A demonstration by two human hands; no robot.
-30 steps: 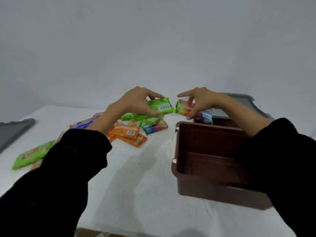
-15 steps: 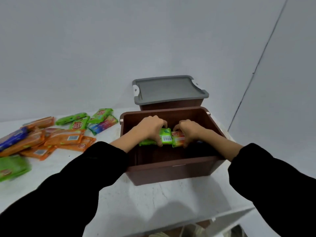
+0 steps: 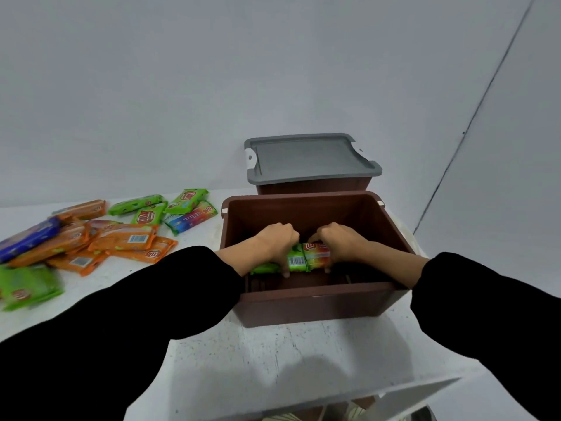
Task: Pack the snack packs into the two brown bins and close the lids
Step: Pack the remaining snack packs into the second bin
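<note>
An open brown bin [image 3: 306,305] stands on the white table in front of me. Both hands are inside it, low near the bottom. My left hand [image 3: 277,240] grips a green snack pack [image 3: 296,262]. My right hand [image 3: 337,241] grips a red and yellow snack pack [image 3: 317,256], and the two packs touch end to end. Behind stands a second brown bin [image 3: 312,186] with a grey lid [image 3: 309,158] on top. A heap of orange, green and blue snack packs [image 3: 121,238] lies on the table to the left.
The white table [image 3: 273,360] ends at an edge near the bottom right, with floor below. A plain grey wall rises behind the bins, with a corner seam at the right. More green packs [image 3: 27,287] lie at the far left.
Both hands carried their packs from above the table heap over and down into the open bin, and in the last half second sank slightly lower. My view swung to the right.
</note>
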